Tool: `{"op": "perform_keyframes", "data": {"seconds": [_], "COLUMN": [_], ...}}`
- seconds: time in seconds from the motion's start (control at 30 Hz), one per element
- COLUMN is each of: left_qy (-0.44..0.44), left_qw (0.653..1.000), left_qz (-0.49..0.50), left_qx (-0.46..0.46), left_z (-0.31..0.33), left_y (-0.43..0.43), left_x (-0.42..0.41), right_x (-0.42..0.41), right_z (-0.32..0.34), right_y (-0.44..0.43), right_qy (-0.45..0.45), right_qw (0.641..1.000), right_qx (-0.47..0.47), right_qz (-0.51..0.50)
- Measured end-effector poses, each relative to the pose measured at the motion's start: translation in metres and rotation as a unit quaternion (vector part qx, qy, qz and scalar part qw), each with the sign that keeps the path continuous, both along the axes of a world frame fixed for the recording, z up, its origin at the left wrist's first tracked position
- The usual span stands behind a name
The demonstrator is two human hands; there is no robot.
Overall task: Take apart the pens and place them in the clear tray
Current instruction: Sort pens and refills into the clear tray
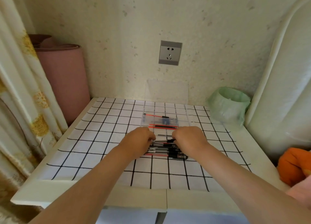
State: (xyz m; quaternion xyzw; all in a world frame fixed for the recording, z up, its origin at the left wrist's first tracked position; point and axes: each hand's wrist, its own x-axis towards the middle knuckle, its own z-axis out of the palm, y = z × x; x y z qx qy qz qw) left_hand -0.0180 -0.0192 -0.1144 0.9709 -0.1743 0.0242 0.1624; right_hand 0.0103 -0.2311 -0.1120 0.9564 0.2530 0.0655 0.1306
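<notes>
A pile of several pens (165, 150) with clear barrels and black caps lies on the checked tablecloth in the middle of the table. Just above the pile, my left hand (140, 140) and my right hand (187, 138) both grip the ends of one pen (162, 141), held level between them. Behind my hands stands the clear tray (184, 116). In it lie red and black refills (164, 126), a red refill with a clear barrel (155, 115) and a blue part (165, 122). My fingers are mostly hidden from view.
The tray's clear lid (166, 91) leans on the back wall under a socket (170, 52). A bin lined with a green bag (228, 104) stands at the back right. A pink roll (64, 82) stands at the left, orange cloth (293, 165) at the right edge.
</notes>
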Motion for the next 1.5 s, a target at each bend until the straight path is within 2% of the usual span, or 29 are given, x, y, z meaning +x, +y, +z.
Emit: {"op": "perform_keyframes", "data": {"seconds": [0.23, 0.5, 0.57, 0.63, 0.83, 1.07, 1.3, 1.5], "left_qy": [-0.006, -0.072, -0.079, -0.091, -0.124, -0.087, -0.043, -0.036], "left_qw": [1.000, 0.996, 0.995, 0.993, 0.989, 0.994, 0.993, 0.990], "left_qz": [0.009, 0.018, 0.015, 0.014, -0.009, -0.028, -0.041, -0.040], "left_qx": [-0.016, -0.045, -0.064, -0.078, -0.078, -0.066, -0.105, -0.132], "left_z": [0.003, 0.020, 0.025, 0.029, 0.035, 0.036, 0.034, 0.037], "left_y": [0.000, -0.001, 0.001, 0.004, 0.003, -0.014, -0.016, -0.015], "left_x": [-0.003, -0.005, -0.005, -0.005, -0.007, -0.014, -0.009, -0.008], "right_x": [0.000, -0.013, -0.015, -0.016, -0.018, -0.024, -0.024, -0.024], "right_z": [0.005, 0.033, 0.037, 0.041, 0.047, 0.045, 0.045, 0.052], "right_y": [-0.002, -0.003, -0.004, -0.004, 0.002, 0.005, 0.004, -0.001], "right_qy": [-0.009, -0.021, -0.009, 0.002, 0.112, 0.183, 0.168, 0.142], "right_qw": [1.000, 0.977, 0.972, 0.971, 0.966, 0.957, 0.964, 0.961], "right_qx": [0.006, 0.199, 0.218, 0.221, 0.228, 0.219, 0.200, 0.232], "right_qz": [0.019, 0.075, 0.085, 0.088, 0.050, 0.044, 0.050, 0.056]}}
